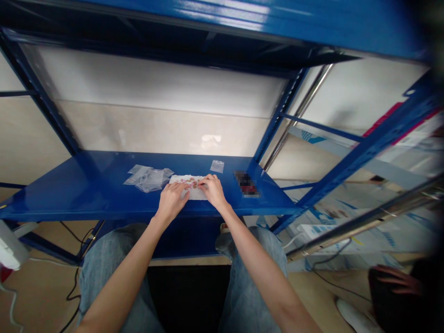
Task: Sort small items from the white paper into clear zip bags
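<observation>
At the middle of the shelf's (107, 192) front edge, the pieces (193, 183) on the white sheet (198, 194) are too small to identify. The left hand (172, 199) hides part of the sheet; whether the right hand's (213, 190) fingertips hold anything cannot be told. Near the shelf's right edge, a dark object (246, 184) is pixelated. Piled bags (149, 179) partly hide one another. The upper shelf (243, 23) is cut off above, a white box (12, 247) at left.

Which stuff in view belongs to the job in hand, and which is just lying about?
Job, apparently:
small multicoloured pieces, between left hand and right hand
white sheet beneath them
clear plastic bags, piled left; likely
single clear bag; likely

Lying about, probably:
pixelated dark item, right; unidentifiable
black cable, lower left
</observation>
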The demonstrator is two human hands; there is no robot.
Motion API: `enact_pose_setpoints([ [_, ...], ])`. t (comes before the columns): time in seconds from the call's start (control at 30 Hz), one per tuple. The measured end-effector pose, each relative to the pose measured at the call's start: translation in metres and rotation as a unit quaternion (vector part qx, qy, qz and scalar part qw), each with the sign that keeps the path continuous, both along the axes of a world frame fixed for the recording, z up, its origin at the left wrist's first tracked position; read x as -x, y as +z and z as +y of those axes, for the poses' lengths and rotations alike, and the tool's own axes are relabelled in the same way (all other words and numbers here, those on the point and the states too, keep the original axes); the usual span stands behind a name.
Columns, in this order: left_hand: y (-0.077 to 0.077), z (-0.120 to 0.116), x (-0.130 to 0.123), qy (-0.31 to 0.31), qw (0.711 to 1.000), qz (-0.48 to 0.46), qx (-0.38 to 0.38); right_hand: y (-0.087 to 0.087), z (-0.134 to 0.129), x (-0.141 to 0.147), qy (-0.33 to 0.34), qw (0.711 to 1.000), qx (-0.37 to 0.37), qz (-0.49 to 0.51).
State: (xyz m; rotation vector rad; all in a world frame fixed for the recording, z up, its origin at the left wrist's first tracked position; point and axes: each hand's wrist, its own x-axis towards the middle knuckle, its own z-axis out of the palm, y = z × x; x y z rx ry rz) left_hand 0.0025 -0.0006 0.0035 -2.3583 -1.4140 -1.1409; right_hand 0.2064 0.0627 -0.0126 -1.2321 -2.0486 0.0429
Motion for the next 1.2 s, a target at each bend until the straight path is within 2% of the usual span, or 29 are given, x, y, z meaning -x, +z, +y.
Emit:
enact_pose_setpoints([
  [0.4, 0.002, 0.001, 0.002, 0.03, 0.999, -0.016, 0.006, 0.008, -0.003, 0.018, 0.005, 0.999, 0.003, -0.032],
  [0.53, 0.003, 0.003, 0.007, 0.056, 0.998, -0.034, 0.016, 0.01, -0.004, 0.024, 0.03, 0.998, 0.0, -0.047],
  [0.87, 0.0, 0.003, 0.005, 0.071, 0.995, -0.055, 0.051, 0.007, -0.003, 0.028, 0.037, 0.998, -0.017, -0.048],
  [0.93, 0.0, 0.003, 0.006, 0.071, 0.994, -0.057, 0.056, 0.009, -0.003, 0.028, 0.036, 0.999, -0.018, -0.022],
  [1.0, 0.0, 0.003, 0.006, 0.077, 0.993, -0.059, 0.061, 0.013, -0.005, 0.031, 0.046, 0.998, -0.019, 0.046],
  [1.1, 0.002, 0.002, 0.004, 0.089, 0.99, -0.086, 0.073, 0.024, -0.016, 0.039, 0.1, 0.979, -0.014, 0.18],
  [1.2, 0.006, -0.001, -0.001, 0.076, 0.986, -0.129, 0.078, 0.032, -0.031, 0.05, 0.158, 0.962, -0.001, 0.224],
])
